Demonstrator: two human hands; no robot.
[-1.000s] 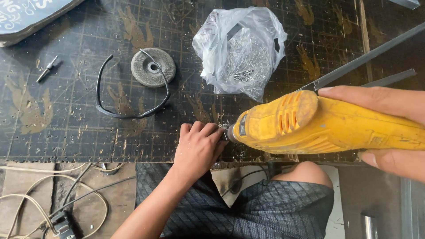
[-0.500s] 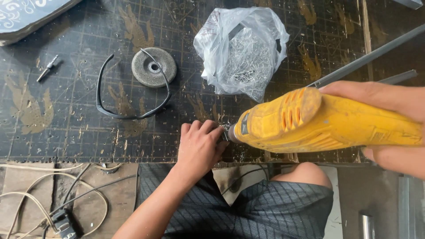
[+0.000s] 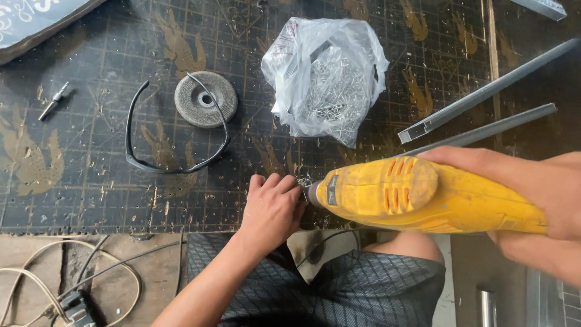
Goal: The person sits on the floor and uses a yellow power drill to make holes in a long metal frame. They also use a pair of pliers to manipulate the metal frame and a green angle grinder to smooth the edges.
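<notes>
Gripping the yellow drill [image 3: 417, 195] with your right hand [image 3: 532, 194], fingers wrapped tight around its body, you hold it level over the dark mat [image 3: 91, 194], nose pointing left. Your left hand [image 3: 273, 209] is curled nearly closed right at the drill's tip, fingers pinched on something too small to make out. Beyond them sit a plastic bag of nails [image 3: 327, 79], black safety glasses [image 3: 175, 130] and a grinding disc [image 3: 206, 99].
</notes>
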